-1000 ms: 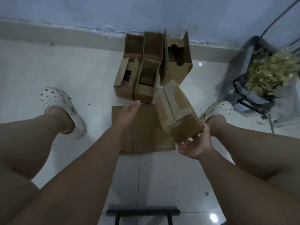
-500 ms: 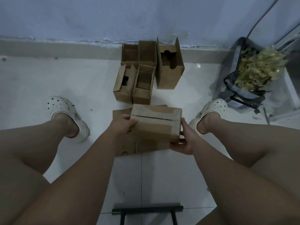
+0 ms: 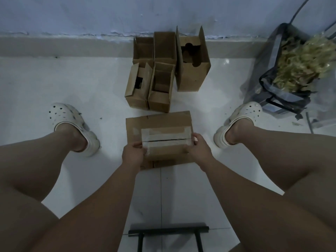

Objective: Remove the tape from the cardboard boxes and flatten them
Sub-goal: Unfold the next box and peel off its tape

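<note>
Cardboard box (image 3: 166, 142), taped shut, one item. Grip: left hand (image 3: 133, 154) curls round the left short end and right hand (image 3: 199, 149) round the right, the fingers of both clasped on the box and reaching up to the taped face.

Position: held low between the person's two white clogs (image 3: 67, 120), over a flattened cardboard sheet (image 3: 158, 119) on the tiled floor (image 3: 81, 84); whether it rests on that sheet or hangs just above it cannot be told.

Orientation: long axis runs left to right across the person, roughly parallel to the wall (image 3: 91, 15). Taped face points up. Pale tape (image 3: 166, 132) follows the centre seam along that axis, with its ends by the fingers.

Beyond: five open boxes (image 3: 160, 91) stand grouped against the wall, awaiting treatment.

Hazards, as judged: the tape ends lie by the gripping fingers, so picking one up likely means loosening a hand, and the box could tip or drop. Pulled too sharply, the tape may shred or strip the paper surface.
</note>
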A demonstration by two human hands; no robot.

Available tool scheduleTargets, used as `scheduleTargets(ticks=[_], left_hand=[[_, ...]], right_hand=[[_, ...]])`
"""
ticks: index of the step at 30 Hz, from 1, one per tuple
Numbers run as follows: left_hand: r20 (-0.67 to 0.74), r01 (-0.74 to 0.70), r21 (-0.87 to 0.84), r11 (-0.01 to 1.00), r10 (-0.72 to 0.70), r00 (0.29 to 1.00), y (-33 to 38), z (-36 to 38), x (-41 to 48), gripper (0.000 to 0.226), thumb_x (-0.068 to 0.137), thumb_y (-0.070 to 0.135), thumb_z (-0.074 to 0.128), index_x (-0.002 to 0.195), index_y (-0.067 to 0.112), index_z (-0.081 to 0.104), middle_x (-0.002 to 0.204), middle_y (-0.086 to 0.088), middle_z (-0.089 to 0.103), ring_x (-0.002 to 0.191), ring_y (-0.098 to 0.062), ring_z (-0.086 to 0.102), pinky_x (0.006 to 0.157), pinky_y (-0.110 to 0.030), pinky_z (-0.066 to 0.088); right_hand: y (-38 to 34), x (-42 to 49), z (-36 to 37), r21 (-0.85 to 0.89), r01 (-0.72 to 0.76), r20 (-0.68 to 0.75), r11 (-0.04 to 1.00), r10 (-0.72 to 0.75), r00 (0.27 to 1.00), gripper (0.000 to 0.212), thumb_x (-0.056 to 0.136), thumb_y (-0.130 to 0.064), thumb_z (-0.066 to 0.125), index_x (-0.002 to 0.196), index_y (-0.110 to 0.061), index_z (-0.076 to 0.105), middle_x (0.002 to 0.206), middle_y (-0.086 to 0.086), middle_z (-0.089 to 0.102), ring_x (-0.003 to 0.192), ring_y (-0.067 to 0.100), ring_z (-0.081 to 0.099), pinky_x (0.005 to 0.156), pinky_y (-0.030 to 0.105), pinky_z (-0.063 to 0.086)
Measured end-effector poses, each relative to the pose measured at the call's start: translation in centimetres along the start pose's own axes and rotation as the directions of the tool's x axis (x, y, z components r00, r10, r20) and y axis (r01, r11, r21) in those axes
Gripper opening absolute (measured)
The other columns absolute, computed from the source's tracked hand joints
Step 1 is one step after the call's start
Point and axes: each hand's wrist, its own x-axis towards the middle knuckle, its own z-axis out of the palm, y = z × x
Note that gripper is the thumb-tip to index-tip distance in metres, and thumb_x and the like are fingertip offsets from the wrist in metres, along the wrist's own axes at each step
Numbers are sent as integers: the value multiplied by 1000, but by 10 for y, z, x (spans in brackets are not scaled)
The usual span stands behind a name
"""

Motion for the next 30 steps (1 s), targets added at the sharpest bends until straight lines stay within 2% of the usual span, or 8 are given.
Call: scheduleTargets(ticks=[3, 7, 10, 15, 20, 23, 27, 30], left_hand=[[34, 44, -87, 995, -41, 999, -2, 1, 6, 38, 84, -4, 63, 121, 3, 58, 115, -14, 62, 106, -30, 60, 97, -43, 49], [100, 81, -120, 989, -70, 993, -2, 2, 13, 39, 84, -6, 63, 122, 1, 56, 113, -16, 62, 105, -31, 60, 94, -42, 50], [196, 166, -198, 966, -126, 972, -3, -1, 18, 33, 85, -7, 62, 116, 2, 57, 103, -14, 65, 91, -25, 63, 78, -34, 54], [260, 293, -449, 844, -190, 947, -6, 1, 24, 9, 91, 13, 60, 93, 6, 65, 81, -4, 68, 74, -13, 63, 70, -25, 53], [286, 411, -403, 818, -314, 905, -10, 4, 26, 7, 92, 2, 56, 94, 0, 61, 79, -8, 63, 67, -14, 59, 47, -22, 51], [258, 403, -340, 850, -328, 909, -8, 7, 26, 15, 91, -1, 56, 105, -3, 60, 86, -11, 63, 71, -17, 60, 56, -27, 53], [169, 309, -247, 918, -273, 947, -7, 12, 27, 10, 89, -1, 58, 96, -7, 63, 97, -21, 65, 91, -33, 63, 87, -44, 53], [110, 201, -93, 975, -190, 976, -6, 17, 29, 15, 88, 2, 58, 74, 3, 61, 77, -12, 59, 85, -26, 56, 77, -37, 48]], right_hand=[[4, -3, 9, -378, 128, -40, 917, -154, 987, 81, 89, -15, 64, 154, -25, 16, 149, 15, 32, 131, 33, 38, 103, 38, 40], [5, -7, 20, -745, 317, 115, 587, -355, 928, 90, 85, -31, 65, 154, -36, 7, 162, 7, -3, 148, 33, -2, 119, 46, 9], [1, -3, 29, -780, 381, 222, 497, -349, 910, 81, 90, -34, 60, 152, -41, 9, 163, 0, -6, 149, 28, -7, 120, 49, 6], [5, -3, 33, -845, 418, 310, 333, -332, 891, 77, 96, -18, 45, 150, -46, 0, 163, 0, -10, 148, 32, -9, 119, 53, 2], [1, -12, 51, -883, 362, 293, 298, -254, 922, 81, 99, -18, 41, 143, -57, -16, 160, 9, -22, 142, 52, -14, 113, 65, 7], [-3, -13, 59, -895, 308, 253, 323, -202, 946, 83, 100, -20, 42, 141, -58, -19, 158, 13, -27, 140, 55, -16, 113, 65, 10], [-5, -15, 62, -899, 314, 254, 304, -221, 942, 80, 100, -26, 44, 146, -52, -16, 159, 9, -25, 142, 49, -19, 112, 67, 3], [0, -14, 59, -879, 421, 346, 224, -309, 886, 76, 98, -21, 42, 152, -40, -9, 161, -1, -19, 146, 37, -21, 113, 63, -5]])
